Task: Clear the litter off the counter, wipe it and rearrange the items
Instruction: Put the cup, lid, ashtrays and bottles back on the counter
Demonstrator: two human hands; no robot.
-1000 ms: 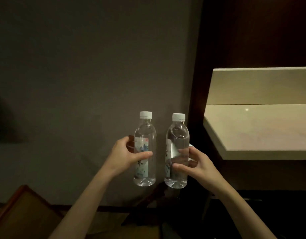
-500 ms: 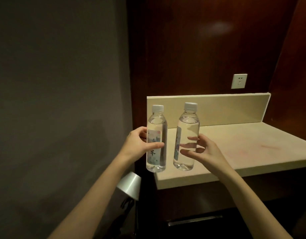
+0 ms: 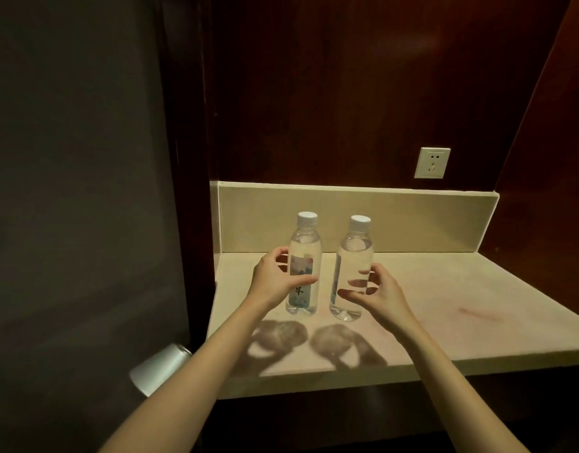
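Note:
Two clear water bottles with white caps are held upright above the beige counter [image 3: 445, 322]. My left hand [image 3: 273, 282] grips the left bottle [image 3: 304, 256], whose label faces me. My right hand [image 3: 378, 294] grips the right bottle [image 3: 353, 253] with fingers curled round its lower half. Both bottles hang over the counter's left part, their shadows falling on the surface nearer to me. Whether their bases touch the counter is unclear.
A beige backsplash [image 3: 412, 220] runs along the counter's rear, under dark wood panelling with a white wall socket [image 3: 432, 162]. A silver lamp shade [image 3: 157, 367] sits low at the left beside a grey wall. A faint reddish mark [image 3: 474, 313] lies on the counter's right.
The view has swung right, bringing the counter in front of me. Both hands have carried the bottles from beside the counter to above its left part.

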